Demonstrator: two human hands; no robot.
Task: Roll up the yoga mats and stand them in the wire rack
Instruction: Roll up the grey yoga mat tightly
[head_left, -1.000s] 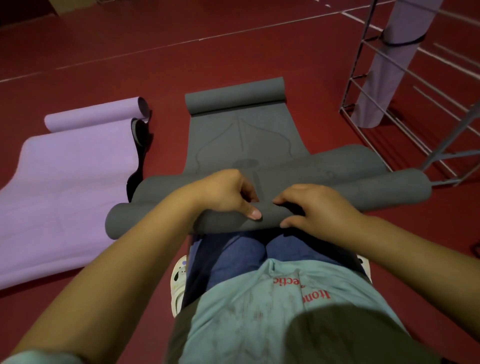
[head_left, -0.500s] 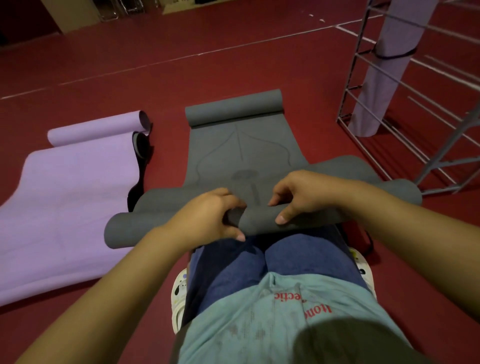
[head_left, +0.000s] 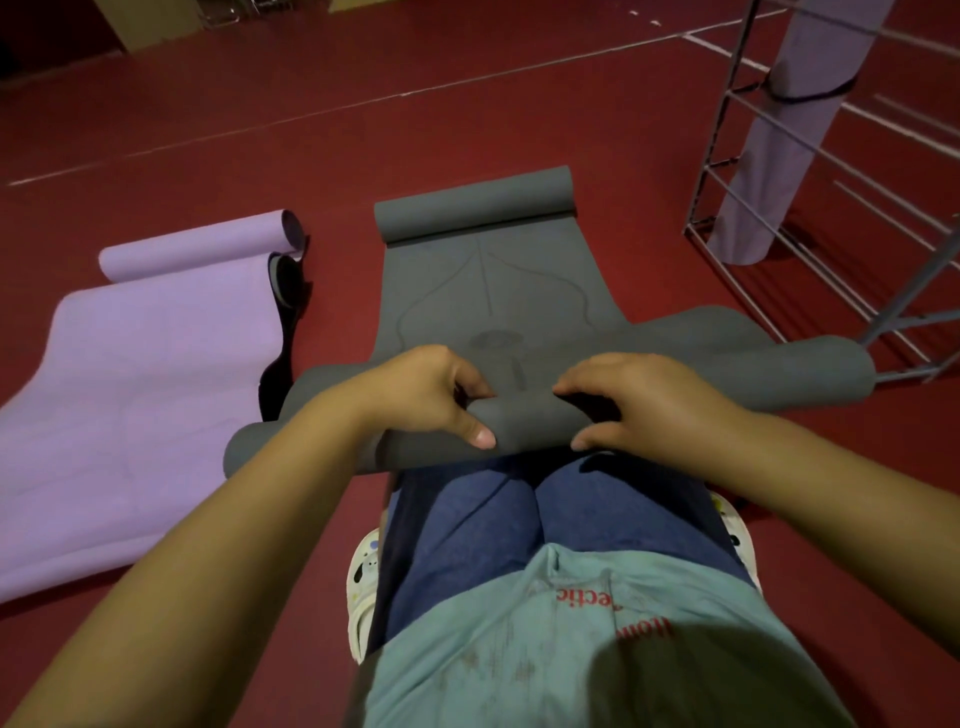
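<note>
Red floor (head_left: 363, 130) fills the view, white lines crossing it at the far side. Lilac mat (head_left: 140, 374) lies flat at your left, its far end curled into a small roll, a black strap (head_left: 283, 317) along its right edge. Grey mat (head_left: 493, 291) lies straight ahead of you, far end curled up, near end rolled into a thick tube lying across in front of your knees. The tube's right end sits just beside the foot of the rack (head_left: 810, 218), at your right. One rolled lilac mat (head_left: 779, 140) stands upright inside the rack, a black band around its upper part.

Your left hand (head_left: 431, 395) grasps the grey roll near its middle, fingers curled over the top, thumb pressed on the near face. Your right hand (head_left: 639, 400) grasps the same roll just beside the left, fingers hooked over the top edge, thumb underneath at the front. Both hands are close together, not touching. You kneel in blue trousers (head_left: 467, 530) and a teal shirt (head_left: 571, 649); white patterned shoes (head_left: 363, 571) show at both hips.
</note>
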